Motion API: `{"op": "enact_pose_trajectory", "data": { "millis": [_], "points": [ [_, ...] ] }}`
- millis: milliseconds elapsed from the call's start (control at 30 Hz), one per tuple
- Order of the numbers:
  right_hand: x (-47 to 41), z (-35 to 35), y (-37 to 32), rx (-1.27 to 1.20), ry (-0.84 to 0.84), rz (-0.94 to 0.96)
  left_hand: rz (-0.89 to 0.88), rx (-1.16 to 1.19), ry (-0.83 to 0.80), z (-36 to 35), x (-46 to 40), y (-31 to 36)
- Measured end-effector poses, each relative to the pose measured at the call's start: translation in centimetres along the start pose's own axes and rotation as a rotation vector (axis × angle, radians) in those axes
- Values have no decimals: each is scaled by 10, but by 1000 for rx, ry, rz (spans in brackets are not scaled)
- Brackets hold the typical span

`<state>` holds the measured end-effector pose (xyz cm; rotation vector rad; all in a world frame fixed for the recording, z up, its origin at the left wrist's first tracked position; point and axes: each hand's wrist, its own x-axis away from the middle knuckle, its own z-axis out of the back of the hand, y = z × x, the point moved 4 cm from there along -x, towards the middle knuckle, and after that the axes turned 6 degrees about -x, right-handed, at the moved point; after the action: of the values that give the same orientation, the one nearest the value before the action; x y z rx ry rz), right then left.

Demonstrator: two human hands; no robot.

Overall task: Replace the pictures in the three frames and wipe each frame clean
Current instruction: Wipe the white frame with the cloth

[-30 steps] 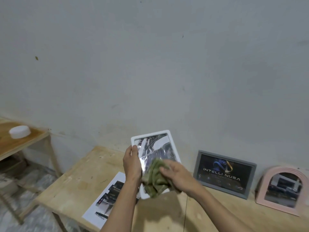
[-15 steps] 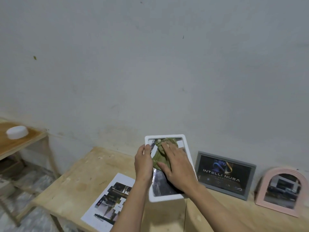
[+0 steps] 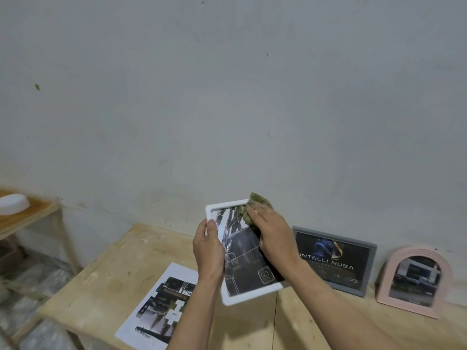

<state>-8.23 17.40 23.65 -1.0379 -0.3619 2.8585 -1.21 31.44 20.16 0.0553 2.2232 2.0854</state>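
My left hand [image 3: 208, 251] grips the left edge of the white frame [image 3: 249, 296], thumb on the front border, fingers curled behind. The frame is held above the wooden table [image 3: 106, 281], at lower centre of the view, tilted with its top toward the wall. A dark picture sits behind its glossy front.

My right hand [image 3: 274, 237] presses a green cloth [image 3: 257, 202] against the frame's upper right corner. My fingers are curled over the cloth and bunch it; part of the cloth projects past the frame's top edge.

A loose printed sheet [image 3: 161, 308] lies flat on the table at lower left of the frame. A grey frame [image 3: 334, 260] reading "INTELLI NUSA" leans against the wall at right. A pink arched frame [image 3: 414, 281] leans just beside it, farther right. A white bowl-shaped object [image 3: 12, 203] rests on a second table [image 3: 32, 215] at the left edge.
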Motion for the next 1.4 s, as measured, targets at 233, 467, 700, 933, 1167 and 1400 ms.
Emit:
{"op": "enact_pose_trajectory", "data": {
  "millis": [233, 467, 700, 933, 1167, 1400],
  "points": [
    [68, -11, 5, 61, -106, -42, 54, -10, 140, 12, -16, -15],
    [101, -27, -19, -264, -108, -257, 41, -44, 163, 11, -19, -8],
    [65, 4, -70, -745, -292, -116, -12, -75, 27, 13, -29, -3],
    [-28, 20, -56, -339, -42, 64, -18, 112, -80, -1, -21, 11],
    [54, -41, -70, -520, -442, 62, 118, 52, 71, 33, -31, -26],
    [93, -57, -38, -692, -647, -220, 134, -57, 82, 25, -46, -51]
  ]
}}
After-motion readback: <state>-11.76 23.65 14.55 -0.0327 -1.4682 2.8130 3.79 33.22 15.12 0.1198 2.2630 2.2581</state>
